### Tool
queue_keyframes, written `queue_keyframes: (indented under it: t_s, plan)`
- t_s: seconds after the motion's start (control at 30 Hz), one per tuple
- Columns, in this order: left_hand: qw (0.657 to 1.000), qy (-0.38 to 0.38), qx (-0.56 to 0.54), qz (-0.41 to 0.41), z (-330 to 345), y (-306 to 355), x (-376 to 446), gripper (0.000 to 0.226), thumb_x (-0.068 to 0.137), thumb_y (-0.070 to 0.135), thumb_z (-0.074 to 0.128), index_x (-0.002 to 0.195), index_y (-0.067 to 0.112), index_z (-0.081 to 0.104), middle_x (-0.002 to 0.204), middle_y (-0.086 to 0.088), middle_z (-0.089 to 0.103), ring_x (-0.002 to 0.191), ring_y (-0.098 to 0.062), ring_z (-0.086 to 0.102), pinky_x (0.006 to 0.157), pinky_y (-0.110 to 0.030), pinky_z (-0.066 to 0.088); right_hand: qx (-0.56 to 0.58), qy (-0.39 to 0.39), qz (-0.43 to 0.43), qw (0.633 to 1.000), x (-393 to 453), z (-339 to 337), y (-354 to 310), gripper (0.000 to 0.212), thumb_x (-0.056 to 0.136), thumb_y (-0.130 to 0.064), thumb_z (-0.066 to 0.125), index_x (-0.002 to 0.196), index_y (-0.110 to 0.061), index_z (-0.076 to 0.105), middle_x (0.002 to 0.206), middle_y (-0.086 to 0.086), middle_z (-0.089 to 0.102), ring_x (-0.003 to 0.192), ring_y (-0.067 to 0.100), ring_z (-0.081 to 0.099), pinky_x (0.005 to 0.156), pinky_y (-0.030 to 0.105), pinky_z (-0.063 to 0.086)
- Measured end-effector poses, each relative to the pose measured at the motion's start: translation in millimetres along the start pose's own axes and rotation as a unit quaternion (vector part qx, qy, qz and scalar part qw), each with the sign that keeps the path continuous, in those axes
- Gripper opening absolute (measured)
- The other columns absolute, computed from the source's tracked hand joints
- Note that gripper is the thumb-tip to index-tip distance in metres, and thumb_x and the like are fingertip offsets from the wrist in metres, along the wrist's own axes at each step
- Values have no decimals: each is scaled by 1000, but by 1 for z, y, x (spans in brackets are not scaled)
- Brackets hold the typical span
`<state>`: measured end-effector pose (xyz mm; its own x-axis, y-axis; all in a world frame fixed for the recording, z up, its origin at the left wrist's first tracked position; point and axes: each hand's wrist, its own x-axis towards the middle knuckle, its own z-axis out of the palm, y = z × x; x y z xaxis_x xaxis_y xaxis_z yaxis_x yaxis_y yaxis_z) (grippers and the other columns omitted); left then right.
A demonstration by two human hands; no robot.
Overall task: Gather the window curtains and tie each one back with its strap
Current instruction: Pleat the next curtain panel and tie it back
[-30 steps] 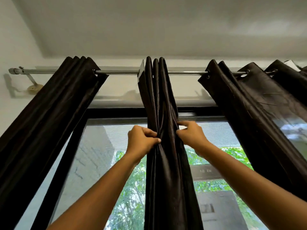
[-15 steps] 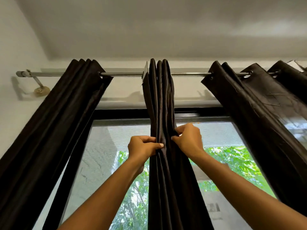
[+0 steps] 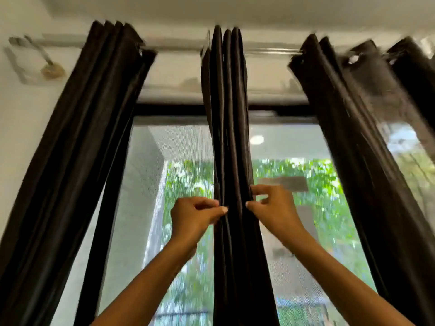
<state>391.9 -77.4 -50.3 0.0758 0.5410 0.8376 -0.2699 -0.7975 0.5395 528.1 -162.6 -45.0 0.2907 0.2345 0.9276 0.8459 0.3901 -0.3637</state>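
Observation:
Three dark brown curtains hang from a metal rod [image 3: 181,47]. The middle curtain [image 3: 229,118] is bunched into narrow folds. My left hand [image 3: 196,214] pinches its left edge between thumb and fingers. At the same height my right hand [image 3: 274,208] pinches its right edge. The left curtain [image 3: 77,149] hangs gathered and slants down to the left. The right curtain [image 3: 367,147] is partly spread and slants down to the right. No strap is in view.
Behind the curtains is a window with a mesh screen [image 3: 169,147], with trees and a building outside. A rod bracket [image 3: 50,69] sits on the white wall at upper left. The ceiling is close above the rod.
Both hands have slid down the middle curtain, still pinching its edges. The view has tilted downward and is blurred by motion.

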Motion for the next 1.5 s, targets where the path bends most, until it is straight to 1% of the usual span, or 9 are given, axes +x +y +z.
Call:
queue_keyframes:
  t_s: [0.17,0.33,0.47,0.6,0.73,0.9,1.07,1.2,1.5]
  plan:
    - [994,20,85,-63,0,-41,-95,16,64,4,84,77,2,73,75,-12,71,68,-18,68,70,-27,57,-42,-35,16,998,-98,-5,11,20,82,-16,68,100,-11,73,92,5,74,82,21,68,80,38,54]
    - [980,49,166,-102,9,-84,-169,27,64,18,86,84,6,74,77,-8,72,67,-11,64,61,-3,45,-58,-98,16,993,-185,-11,31,23,84,-20,67,106,-16,71,100,-1,71,85,15,67,76,34,55]
    - [972,94,166,-133,14,-90,-182,27,73,27,80,88,5,73,78,-6,70,72,-14,65,57,0,41,-67,-156,29,985,-222,-21,47,19,87,-23,65,105,-19,70,95,-4,68,80,12,64,72,36,54]
    - [967,151,185,-86,15,-77,-171,32,76,34,77,92,8,67,81,-3,65,72,-14,60,61,-9,41,-47,-172,64,982,-237,-32,58,18,87,-21,65,104,-19,71,91,-9,68,73,1,59,68,18,50]
    - [958,141,245,-36,8,-72,-144,31,75,28,79,96,10,64,89,-10,62,79,-24,60,74,-32,49,-24,-181,74,980,-240,-31,54,18,89,-20,64,105,-19,71,83,-12,64,72,0,58,64,10,43]
    - [928,167,330,-37,-15,-74,-111,44,75,23,79,109,6,58,110,-13,58,102,-28,54,82,-32,41,-8,-169,67,983,-233,-14,46,15,89,-21,64,102,-21,72,87,-12,68,75,3,62,71,20,52]
    - [931,86,340,-99,-35,-96,-96,43,64,39,85,88,6,70,88,-10,71,86,-26,66,75,-34,53,-14,-151,64,986,-223,17,35,14,89,-23,65,101,-24,72,85,-11,69,74,6,63,69,32,55]
    - [926,63,356,-112,-32,-116,-90,47,61,51,83,84,12,69,90,-8,71,87,-25,66,74,-36,55,-44,-136,67,988,-214,43,30,15,89,-25,63,102,-25,72,88,-11,69,76,6,63,70,33,56]
    - [945,6,320,-73,-41,-131,-74,13,71,6,77,84,4,74,84,-13,72,82,-23,67,66,-23,45,-73,-104,77,989,-211,71,40,16,89,-24,64,104,-21,71,85,-9,70,74,7,64,70,30,56]
